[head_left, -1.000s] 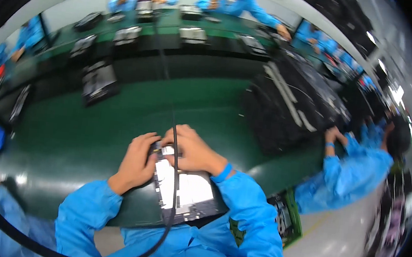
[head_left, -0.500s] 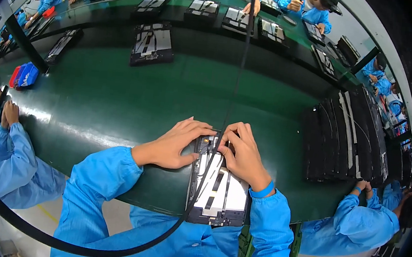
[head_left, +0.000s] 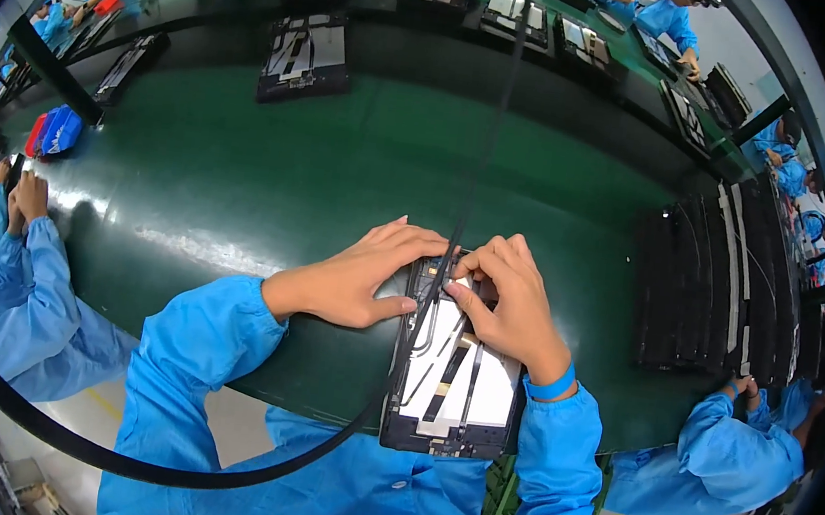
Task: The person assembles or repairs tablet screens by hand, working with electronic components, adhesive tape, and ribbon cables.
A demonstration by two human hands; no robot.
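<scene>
An opened tablet [head_left: 494, 392] with a pale inner face, black ribbon cables and a dark frame lies at the bench's near edge. My left hand [head_left: 356, 272] rests at its far left corner, fingers stretched out along the top and thumb against the left edge. Over the far right part of the tablet, my right hand [head_left: 510, 303] is closed, thumb and fingertips pinched together near the top. Whatever is between those fingertips is hidden. A dark cable [head_left: 512, 97] hangs across the view in front of the tablet.
Dark panels [head_left: 686, 286] stand in a stack at the right. Another opened tablet [head_left: 305, 55] lies farther back, and several more line the far bench. Blue and red bins [head_left: 59, 132] sit at the left. Co-workers in blue are seated on both sides and opposite.
The view has shifted slightly, so the tablet and my hands appear a little farther right. My right fingers remain pinched near the tablet's top. Across the bench, a co-worker's hand has moved left.
</scene>
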